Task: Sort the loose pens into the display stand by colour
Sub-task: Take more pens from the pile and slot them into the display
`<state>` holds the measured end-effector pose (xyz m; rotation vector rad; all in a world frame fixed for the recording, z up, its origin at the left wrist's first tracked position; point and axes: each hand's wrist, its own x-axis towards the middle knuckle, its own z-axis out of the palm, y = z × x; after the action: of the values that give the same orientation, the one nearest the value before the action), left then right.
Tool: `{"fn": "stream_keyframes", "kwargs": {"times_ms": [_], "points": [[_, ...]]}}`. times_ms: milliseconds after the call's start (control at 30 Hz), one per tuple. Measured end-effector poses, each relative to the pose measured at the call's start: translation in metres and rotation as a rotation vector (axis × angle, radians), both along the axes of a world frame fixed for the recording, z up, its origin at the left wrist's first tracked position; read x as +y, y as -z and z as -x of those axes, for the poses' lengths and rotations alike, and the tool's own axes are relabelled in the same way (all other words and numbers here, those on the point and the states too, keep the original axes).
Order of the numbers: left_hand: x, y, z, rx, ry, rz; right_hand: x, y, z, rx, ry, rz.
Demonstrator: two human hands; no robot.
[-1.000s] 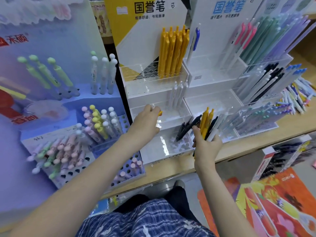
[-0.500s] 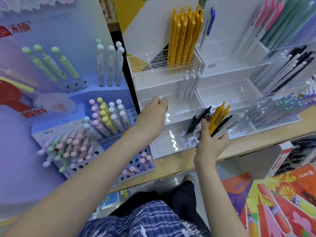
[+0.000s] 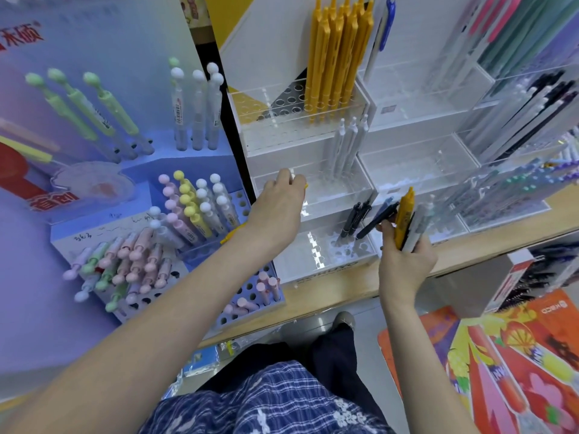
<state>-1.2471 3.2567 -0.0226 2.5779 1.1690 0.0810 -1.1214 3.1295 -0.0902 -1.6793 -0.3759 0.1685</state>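
Observation:
The clear acrylic display stand (image 3: 313,142) has stepped tiers. Several yellow pens (image 3: 338,57) stand in its top tier, three white pens (image 3: 347,145) in the middle tier, and two black pens (image 3: 355,216) in the bottom tier. My left hand (image 3: 279,211) hovers at the front rim of the middle tier and grips one yellow pen (image 3: 232,234), whose ends poke out by the fingers and under the wrist. My right hand (image 3: 404,264) holds a bundle of loose pens (image 3: 404,214), yellow, black, white and blue, upright beside the bottom tier.
A purple stand (image 3: 103,189) of pastel ball-topped pens fills the left. More acrylic racks (image 3: 513,170) of several pens stand to the right. All sit on a wooden shelf (image 3: 338,292). An orange poster (image 3: 501,355) lies below right.
The view has drawn closer to the stand and dipped. My left hand stays at the middle tier with its yellow pen. My right hand keeps the bundle.

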Motion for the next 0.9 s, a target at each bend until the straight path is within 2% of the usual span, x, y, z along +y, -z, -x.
{"fn": "stream_keyframes", "kwargs": {"times_ms": [133,333,433,500,600,667,767,900], "points": [[-0.001,0.0,0.0,0.004,-0.001,-0.005,0.001,0.021,0.005,-0.27,-0.066,0.167],[-0.002,-0.001,-0.001,-0.003,-0.011,0.001,0.002,0.023,0.005,-0.335,-0.091,0.173],[-0.002,-0.005,0.0,0.001,-0.014,0.029,-0.001,0.013,0.003,-0.202,-0.132,0.216],[-0.003,-0.012,0.002,-0.103,-0.022,0.09,-0.009,0.002,-0.002,-0.091,-0.128,0.214],[-0.01,-0.024,0.005,-0.31,0.009,0.317,-0.019,-0.041,-0.01,0.15,-0.183,0.058],[-0.016,-0.031,0.004,-0.351,0.088,0.47,-0.016,-0.074,-0.011,0.257,-0.369,0.018],[-0.017,-0.038,-0.003,-0.35,0.178,0.475,0.001,-0.106,-0.01,0.185,-0.622,0.045],[-0.013,-0.055,-0.01,-0.349,0.206,0.408,0.022,-0.124,-0.015,0.048,-0.687,0.095]]}}
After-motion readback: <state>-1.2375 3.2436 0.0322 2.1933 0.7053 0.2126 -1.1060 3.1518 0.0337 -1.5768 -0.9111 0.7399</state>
